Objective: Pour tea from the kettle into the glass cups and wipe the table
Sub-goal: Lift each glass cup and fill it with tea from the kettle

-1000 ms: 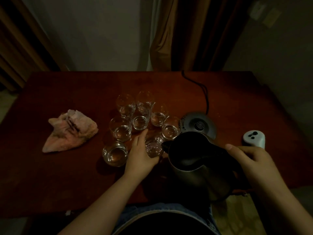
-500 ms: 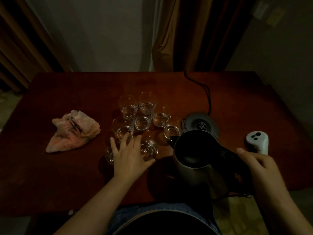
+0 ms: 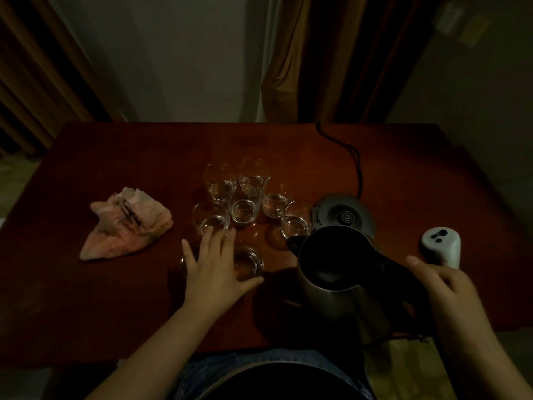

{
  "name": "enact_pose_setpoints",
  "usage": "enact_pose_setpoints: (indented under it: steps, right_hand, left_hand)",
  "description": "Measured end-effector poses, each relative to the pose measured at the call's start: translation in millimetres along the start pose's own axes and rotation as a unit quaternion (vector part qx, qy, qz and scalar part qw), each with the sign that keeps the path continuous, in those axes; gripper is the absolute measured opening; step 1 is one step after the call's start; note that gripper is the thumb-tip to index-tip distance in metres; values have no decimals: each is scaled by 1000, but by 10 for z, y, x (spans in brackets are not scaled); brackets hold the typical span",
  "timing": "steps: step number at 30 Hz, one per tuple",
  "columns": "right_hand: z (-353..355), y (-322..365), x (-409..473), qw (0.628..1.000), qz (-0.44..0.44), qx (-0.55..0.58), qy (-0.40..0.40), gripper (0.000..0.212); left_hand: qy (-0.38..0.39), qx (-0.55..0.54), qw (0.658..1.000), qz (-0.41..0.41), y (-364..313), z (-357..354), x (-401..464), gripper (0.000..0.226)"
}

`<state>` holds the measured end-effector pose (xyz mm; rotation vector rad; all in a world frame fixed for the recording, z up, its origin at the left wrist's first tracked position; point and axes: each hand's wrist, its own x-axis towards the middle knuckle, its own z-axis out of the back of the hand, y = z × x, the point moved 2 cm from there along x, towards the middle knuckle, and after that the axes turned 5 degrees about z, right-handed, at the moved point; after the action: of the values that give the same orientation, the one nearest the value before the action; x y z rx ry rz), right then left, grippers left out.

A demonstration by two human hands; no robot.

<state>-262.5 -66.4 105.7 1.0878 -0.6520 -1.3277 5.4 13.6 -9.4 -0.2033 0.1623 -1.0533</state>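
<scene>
A steel kettle [image 3: 337, 281] with its lid open hangs just above the near right of the dark red table [image 3: 115, 157], spout toward the cups. My right hand [image 3: 441, 287] grips its black handle. Several small glass cups [image 3: 243, 209] stand clustered at the table's middle. My left hand [image 3: 215, 267] lies spread with straight fingers over the two nearest cups, its thumb beside one cup [image 3: 249, 261]; the other cup [image 3: 183, 262] is mostly hidden under the hand. A crumpled pink cloth [image 3: 127, 226] lies to the left.
The round kettle base [image 3: 344, 216] sits behind the kettle, its black cord [image 3: 356, 166] running to the far edge. A white controller-like device [image 3: 441, 246] lies at the right. Curtains and a wall stand behind the table.
My left hand has slid left off the near cup and now spreads flat across two cups. The kettle has come back upright, away from the cups, and sits a little lower.
</scene>
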Motion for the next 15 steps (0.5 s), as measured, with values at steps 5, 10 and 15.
enact_pose_setpoints:
  steps: [5, 10, 15]
  right_hand:
    - [13, 26, -15, 1000, -16, -3, -4, 44]
    - [49, 42, -47, 999, -35, 0, -1, 55]
    - [107, -19, -35, 999, -38, -26, -20, 109]
  left_hand:
    - [-5, -143, 972, 186, 257, 183, 541, 106]
    - [87, -121, 961, 233, 329, 103, 876, 105]
    - [-34, -173, 956, 233, 318, 186, 754, 91]
